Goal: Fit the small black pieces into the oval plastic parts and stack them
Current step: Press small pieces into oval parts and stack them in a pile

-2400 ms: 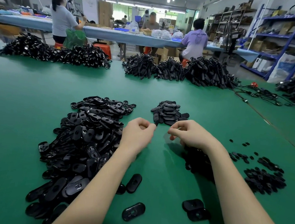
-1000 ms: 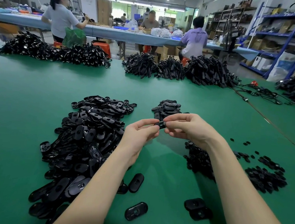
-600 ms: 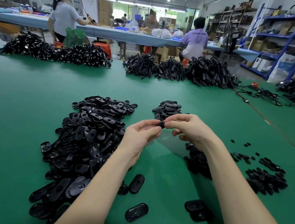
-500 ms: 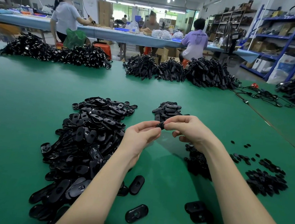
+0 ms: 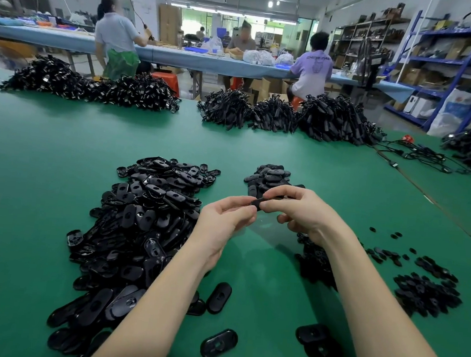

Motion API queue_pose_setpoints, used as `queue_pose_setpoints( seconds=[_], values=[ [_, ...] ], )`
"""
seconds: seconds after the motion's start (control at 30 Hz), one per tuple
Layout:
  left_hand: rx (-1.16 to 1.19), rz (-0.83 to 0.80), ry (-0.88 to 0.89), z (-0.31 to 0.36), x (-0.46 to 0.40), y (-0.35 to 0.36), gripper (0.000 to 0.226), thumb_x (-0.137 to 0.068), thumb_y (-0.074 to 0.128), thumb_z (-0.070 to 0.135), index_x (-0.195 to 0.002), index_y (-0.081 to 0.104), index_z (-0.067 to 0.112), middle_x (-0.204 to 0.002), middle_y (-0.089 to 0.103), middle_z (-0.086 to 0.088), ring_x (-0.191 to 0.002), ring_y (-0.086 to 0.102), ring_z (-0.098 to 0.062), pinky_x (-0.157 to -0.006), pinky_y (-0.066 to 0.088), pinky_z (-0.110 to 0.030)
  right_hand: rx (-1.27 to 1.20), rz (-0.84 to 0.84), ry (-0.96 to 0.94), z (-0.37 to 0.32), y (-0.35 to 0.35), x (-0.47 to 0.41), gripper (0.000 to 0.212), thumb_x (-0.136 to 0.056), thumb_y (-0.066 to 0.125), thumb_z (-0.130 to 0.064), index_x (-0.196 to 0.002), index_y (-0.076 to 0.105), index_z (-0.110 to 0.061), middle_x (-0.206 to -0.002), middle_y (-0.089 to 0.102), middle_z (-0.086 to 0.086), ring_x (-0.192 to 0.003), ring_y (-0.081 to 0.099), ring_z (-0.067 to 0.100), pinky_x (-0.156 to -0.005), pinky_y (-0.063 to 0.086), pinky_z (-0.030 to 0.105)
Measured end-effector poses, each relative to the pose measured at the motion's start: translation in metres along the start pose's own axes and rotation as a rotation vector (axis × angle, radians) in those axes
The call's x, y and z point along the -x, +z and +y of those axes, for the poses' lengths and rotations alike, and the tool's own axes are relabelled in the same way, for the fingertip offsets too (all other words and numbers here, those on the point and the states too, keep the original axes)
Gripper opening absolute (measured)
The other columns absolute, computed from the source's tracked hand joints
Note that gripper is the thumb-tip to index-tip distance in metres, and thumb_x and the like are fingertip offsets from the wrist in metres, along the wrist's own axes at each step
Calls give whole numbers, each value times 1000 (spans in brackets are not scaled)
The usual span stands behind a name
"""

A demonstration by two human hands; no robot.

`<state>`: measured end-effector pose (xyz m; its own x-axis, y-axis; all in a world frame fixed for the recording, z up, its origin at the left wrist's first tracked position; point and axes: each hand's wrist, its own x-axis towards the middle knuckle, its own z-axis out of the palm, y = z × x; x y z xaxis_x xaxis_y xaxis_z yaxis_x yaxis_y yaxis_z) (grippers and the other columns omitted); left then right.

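Observation:
My left hand [image 5: 222,222] and my right hand [image 5: 301,211] meet above the green table [image 5: 44,167], both pinching one black oval part [image 5: 258,202] between their fingertips. Most of that part is hidden by the fingers. A big heap of loose oval parts [image 5: 139,221] lies to the left of my left arm. A small pile of oval parts [image 5: 268,177] sits just beyond my hands. Small black pieces [image 5: 426,292] lie in a heap at the right, and another heap of small pieces [image 5: 314,259] shows under my right wrist.
Several single oval parts [image 5: 218,343] lie near the table's front edge. Bundles of black cables [image 5: 276,116] line the far edge, with a loose cord [image 5: 418,157] at the right. People work at a long bench behind; blue shelves [image 5: 467,59] stand at the right.
My hands rose slightly and came together, with the oval part now pinched between both sets of fingertips. Over the last half second they barely moved.

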<state>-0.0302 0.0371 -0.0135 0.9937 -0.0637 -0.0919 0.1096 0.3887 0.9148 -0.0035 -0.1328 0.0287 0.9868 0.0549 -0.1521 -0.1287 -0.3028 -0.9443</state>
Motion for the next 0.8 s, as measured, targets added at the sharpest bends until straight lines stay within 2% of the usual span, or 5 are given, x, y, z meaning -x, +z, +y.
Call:
queue_pose_setpoints(
  seconds=[0.07,0.2,0.43,0.63,0.8],
  values=[
    [35,-6,-7,1,-1,-2,16,-88,68,-4,-95,74,9,-91,77,-6,-80,72,-14,-81,58,-20,-19,-32,18,0,-1,1,16,-73,89,-24,-85,80,-31,-72,71,-12,-50,54,4,-42,33,17],
    [65,-43,-33,3,-1,-3,15,-90,64,-6,-96,72,4,-94,77,-10,-79,73,-15,-73,56,-17,-65,-112,65,2,-4,2,13,-72,91,-22,-75,79,-28,-75,70,-10,-51,53,5,-41,33,15],
    [-2,-33,-30,6,0,-1,14,-88,67,-6,-91,73,6,-84,75,-7,-65,68,-10,-69,55,-15,-22,-161,-15,2,-4,3,14,-73,89,-19,-81,78,-23,-78,68,-3,-51,50,8,-43,32,17],
    [-46,-22,-4,6,2,-2,15,-87,69,-6,-88,73,9,-78,75,-3,-65,66,-9,-68,55,-16,117,-111,-140,-1,1,1,11,-79,83,-16,-78,73,-20,-64,62,-6,-48,46,9,-43,32,18],
    [-103,-5,11,4,1,-4,17,-85,71,-5,-86,74,12,-81,76,-4,-71,67,-11,-74,54,-20,143,-105,-177,1,3,0,9,-81,82,-15,-79,73,-16,-65,61,-3,-50,43,10,-47,34,17]
  ],
)
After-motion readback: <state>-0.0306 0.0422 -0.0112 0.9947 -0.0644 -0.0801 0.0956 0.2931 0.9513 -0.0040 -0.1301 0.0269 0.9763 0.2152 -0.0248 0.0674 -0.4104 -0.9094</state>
